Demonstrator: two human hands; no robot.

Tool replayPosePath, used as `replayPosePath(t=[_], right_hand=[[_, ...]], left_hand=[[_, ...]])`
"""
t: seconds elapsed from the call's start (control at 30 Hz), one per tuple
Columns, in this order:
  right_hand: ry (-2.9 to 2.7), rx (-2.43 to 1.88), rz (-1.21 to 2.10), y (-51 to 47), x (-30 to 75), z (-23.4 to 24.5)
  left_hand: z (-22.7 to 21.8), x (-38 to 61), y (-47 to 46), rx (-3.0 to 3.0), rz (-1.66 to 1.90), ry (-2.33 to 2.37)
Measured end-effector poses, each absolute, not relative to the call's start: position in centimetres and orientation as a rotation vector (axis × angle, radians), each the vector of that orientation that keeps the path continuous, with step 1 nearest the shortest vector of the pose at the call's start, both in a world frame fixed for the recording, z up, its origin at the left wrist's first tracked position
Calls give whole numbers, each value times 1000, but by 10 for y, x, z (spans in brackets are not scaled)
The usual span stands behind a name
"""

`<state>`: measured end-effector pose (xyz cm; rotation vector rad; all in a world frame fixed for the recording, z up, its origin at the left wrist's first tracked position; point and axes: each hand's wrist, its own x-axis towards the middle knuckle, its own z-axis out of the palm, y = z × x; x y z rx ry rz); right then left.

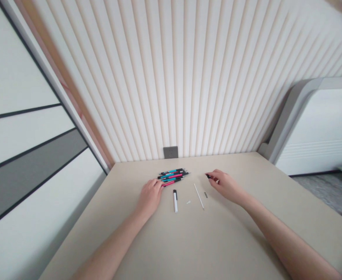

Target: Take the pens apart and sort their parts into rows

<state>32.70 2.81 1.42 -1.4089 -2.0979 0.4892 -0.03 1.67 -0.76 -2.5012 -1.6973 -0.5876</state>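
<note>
Black piece (208,176), pen pile (176,176) at its nine o'clock
Right hand (222,186) pinches the piece; left hand (151,194) touches the pile, whether gripping cannot be told.

Your thin pink, blue and black pens (176,176) look like smooth plastic, and your wide beige surface (188,241) looks smooth and dull.

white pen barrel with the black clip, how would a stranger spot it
On the beige table, find the colourful pen pile by the left hand. The white pen barrel lies just nearer the viewer. Unlike the thin white refill to its right, it is thick with a black clipped end.
</note>
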Motion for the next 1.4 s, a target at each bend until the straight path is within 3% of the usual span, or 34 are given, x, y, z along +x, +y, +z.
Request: replayPosePath(t=[0.67, 0.97, 1.4], right_hand=[[-1675, -991, 945, -23, 236, -5], [-1881, -1197, 797, -25, 248, -10], [-2004, -1071, 595, -30, 254, -2]], left_hand=[[17, 49, -32, -2563, -682, -1151], [13, 39, -39, -2602, -719, -1234], [6, 42, -43, -2770, -732, -1227]])
